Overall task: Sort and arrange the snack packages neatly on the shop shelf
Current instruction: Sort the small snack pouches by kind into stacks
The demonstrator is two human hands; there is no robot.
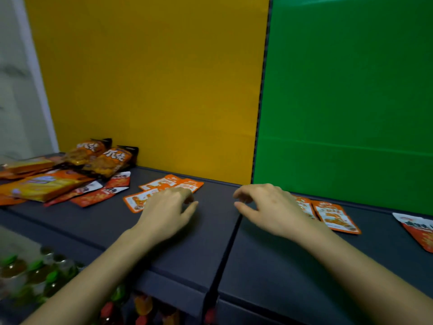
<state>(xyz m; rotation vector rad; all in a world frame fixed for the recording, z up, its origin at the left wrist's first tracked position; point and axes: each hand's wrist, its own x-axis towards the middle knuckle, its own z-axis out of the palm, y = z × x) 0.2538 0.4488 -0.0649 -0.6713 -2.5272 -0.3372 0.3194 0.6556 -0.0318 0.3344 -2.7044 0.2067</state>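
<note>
Both bare hands are out over the dark grey matte shelf top (178, 249), palms down. The left hand (167, 213) rests with its fingertips on a loose fan of small flat orange-and-white snack sachets (164, 187) lying near the yellow back panel (150, 78). The fingers are gently curled and spread, pressing or sliding rather than pinching, and nothing is lifted or enclosed. My reading: the flat contact is there to gather the overlapping sachets into one squared stack.

The right hand (269, 207) hovers just past the narrow seam between the two shelf sections (230, 240), fingers loosely bent, thumb apart from the forefinger — open, holding nothing. A pair of matching orange sachets (332, 215) lies flat just beyond its knuckles, in front of the green back panel (346, 90); whether the hand touches them I cannot tell.

Further stock: a red-and-white sachet (419, 233) sits well apart at the right edge, and at far left is an unsorted heap of larger orange and brown foil packets (70, 170), some leaning on the yellow panel. Red-and-white sachets (103, 190) lie between the heap and the fan.

Judgement — sorting is at an early stage: like kinds are roughly grouped but nothing stands in rows. Thin glossy sachets will probably slip over one another when pushed.

Blurred bottles with green caps (35, 270) show on a level below.
</note>
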